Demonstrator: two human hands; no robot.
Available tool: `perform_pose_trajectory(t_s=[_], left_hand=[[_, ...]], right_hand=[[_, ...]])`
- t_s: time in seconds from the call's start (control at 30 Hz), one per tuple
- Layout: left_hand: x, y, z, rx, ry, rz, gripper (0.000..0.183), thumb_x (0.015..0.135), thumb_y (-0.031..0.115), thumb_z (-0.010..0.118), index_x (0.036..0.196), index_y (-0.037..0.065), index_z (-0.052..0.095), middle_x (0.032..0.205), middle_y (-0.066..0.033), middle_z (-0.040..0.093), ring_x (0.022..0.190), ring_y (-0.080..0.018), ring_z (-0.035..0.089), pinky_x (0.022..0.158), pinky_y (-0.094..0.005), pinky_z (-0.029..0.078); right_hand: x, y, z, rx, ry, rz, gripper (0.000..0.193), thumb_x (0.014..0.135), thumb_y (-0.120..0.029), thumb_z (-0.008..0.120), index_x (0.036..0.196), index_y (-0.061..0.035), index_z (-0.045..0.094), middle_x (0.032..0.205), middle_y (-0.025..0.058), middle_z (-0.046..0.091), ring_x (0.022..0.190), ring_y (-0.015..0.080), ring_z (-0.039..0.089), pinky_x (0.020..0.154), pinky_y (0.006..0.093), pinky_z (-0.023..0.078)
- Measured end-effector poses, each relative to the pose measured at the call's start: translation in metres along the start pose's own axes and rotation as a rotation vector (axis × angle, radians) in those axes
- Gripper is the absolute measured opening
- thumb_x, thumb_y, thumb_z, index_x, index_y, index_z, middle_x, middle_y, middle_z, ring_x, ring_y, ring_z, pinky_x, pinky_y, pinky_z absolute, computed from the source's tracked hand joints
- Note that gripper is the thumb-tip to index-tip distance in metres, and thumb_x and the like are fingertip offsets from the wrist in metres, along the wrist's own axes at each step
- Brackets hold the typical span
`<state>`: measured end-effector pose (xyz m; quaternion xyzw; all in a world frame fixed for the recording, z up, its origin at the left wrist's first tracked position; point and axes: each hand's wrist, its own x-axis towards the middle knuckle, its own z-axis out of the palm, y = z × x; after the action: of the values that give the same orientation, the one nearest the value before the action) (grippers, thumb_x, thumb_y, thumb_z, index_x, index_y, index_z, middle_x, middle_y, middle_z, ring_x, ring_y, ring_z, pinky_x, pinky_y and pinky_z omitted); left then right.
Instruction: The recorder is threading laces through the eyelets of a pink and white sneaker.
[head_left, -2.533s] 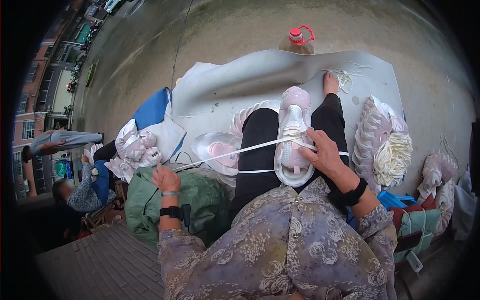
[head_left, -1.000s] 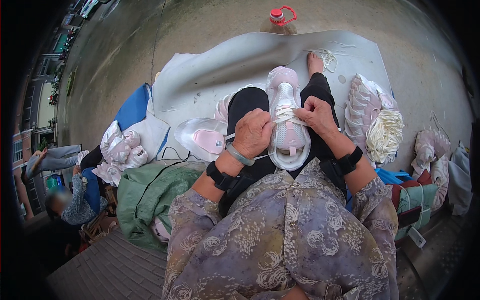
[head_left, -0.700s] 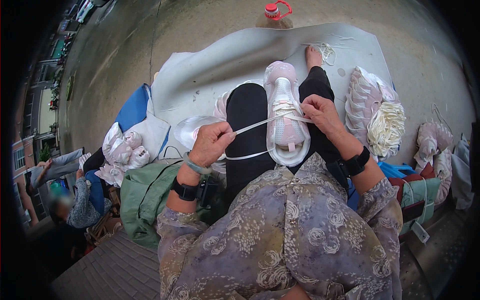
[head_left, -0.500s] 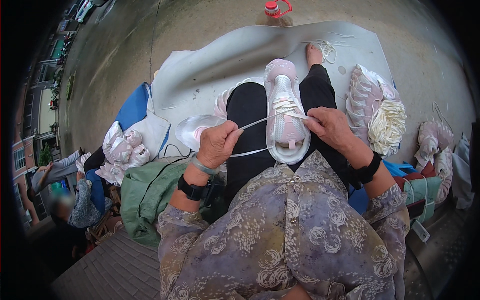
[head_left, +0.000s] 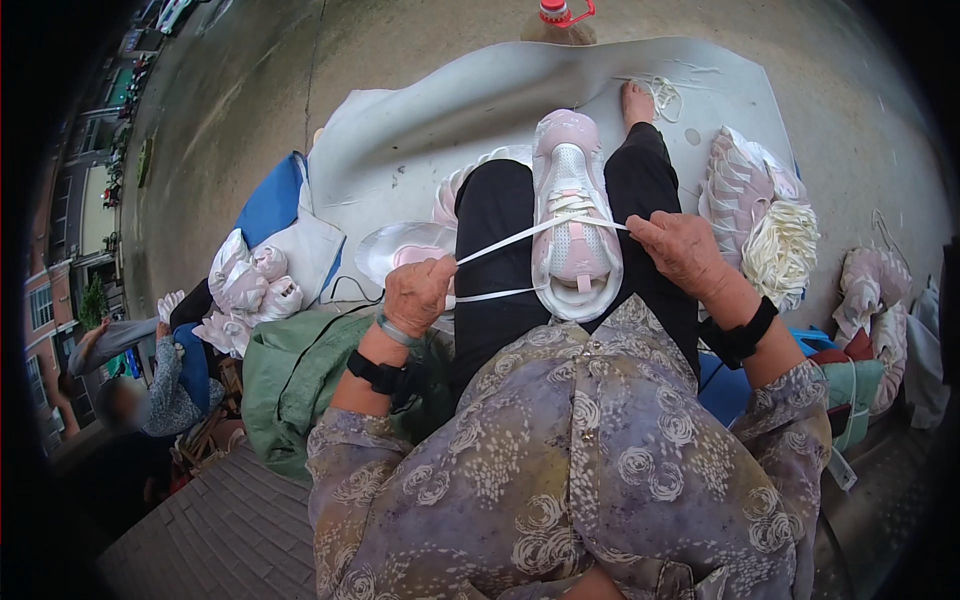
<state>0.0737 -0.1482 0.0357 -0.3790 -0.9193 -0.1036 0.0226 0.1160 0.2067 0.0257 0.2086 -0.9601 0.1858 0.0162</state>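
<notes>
Left hand point(head_left: 418, 292) lower than before, both grips tight on white lace point(head_left: 520, 234) across pink shoe point(head_left: 574, 215).

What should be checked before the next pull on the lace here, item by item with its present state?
1. Left hand grips the white lace: ok, fist closed on it.
2. Right hand holds the lace at the shoe's side: ok.
3. Pink-and-white sneaker steady on the lap between the black-trousered legs: ok.
4. Lace taut between hand and shoe: ok for the upper strand; the lower strand looks slacker.
5. Lace threaded through the right eyelets: cannot tell, too small.
6. Bundle of spare laces clear of the right arm: ok.
</notes>
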Motion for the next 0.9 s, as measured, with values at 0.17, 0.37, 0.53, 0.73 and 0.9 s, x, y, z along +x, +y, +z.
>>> perform_pose_trajectory(t_s=[0.17,0.37,0.53,0.73,0.9], left_hand=[[-0.048,-0.05,-0.007,0.068,0.027,-0.252,0.007,0.077,0.008,0.053,0.083,0.009,0.055,0.066,-0.0113,0.055,0.058,-0.032,0.055,0.051,-0.0382,0.043],[-0.102,-0.11,-0.026,-0.025,0.106,-0.511,0.011,0.082,0.015,0.054,0.087,0.007,0.059,0.071,-0.0157,0.059,0.065,-0.0335,0.058,0.056,-0.0367,0.045],[-0.159,-0.163,-0.045,0.013,0.144,-0.767,0.013,0.082,0.017,0.054,0.085,0.006,0.059,0.064,-0.014,0.055,0.057,-0.0269,0.056,0.055,-0.0349,0.044],[-0.159,-0.202,-0.057,-0.018,0.245,-0.909,0.022,0.086,0.021,0.051,0.072,0.004,0.056,0.052,-0.0005,0.049,0.041,-0.0084,0.043,0.039,-0.024,0.033],[-0.034,-0.058,-0.024,-1.124,-0.067,-1.154,0.027,0.086,0.026,0.053,0.071,0.004,0.057,0.049,-0.0019,0.049,0.031,-0.0057,0.034,0.03,-0.0184,0.024]], right_hand=[[-0.037,0.05,-0.01,-0.01,0.085,0.027,0.022,0.074,-0.002,0.051,0.094,-0.0103,0.052,0.067,0.0085,0.047,0.057,0.0277,0.053,0.049,0.0369,0.042],[-0.097,0.101,-0.036,-0.045,0.184,0.185,0.017,0.075,-0.001,0.054,0.091,-0.0067,0.055,0.071,0.0112,0.055,0.062,0.031,0.056,0.052,0.0366,0.043],[-0.163,0.182,-0.064,-0.207,0.234,0.316,0.015,0.08,-0.005,0.054,0.095,-0.0057,0.056,0.08,0.0116,0.06,0.07,0.0282,0.059,0.06,0.0338,0.046],[-0.18,0.232,-0.107,-0.149,0.431,0.718,0.017,0.087,-0.018,0.051,0.091,-0.0036,0.058,0.064,0.0037,0.056,0.054,0.0145,0.054,0.05,0.0257,0.044],[-0.107,0.126,-0.035,1.0,0.075,1.177,0.032,0.088,-0.035,0.047,0.075,-0.0065,0.054,0.047,-0.0032,0.037,0.034,0.0051,0.028,0.031,0.0207,0.024]])
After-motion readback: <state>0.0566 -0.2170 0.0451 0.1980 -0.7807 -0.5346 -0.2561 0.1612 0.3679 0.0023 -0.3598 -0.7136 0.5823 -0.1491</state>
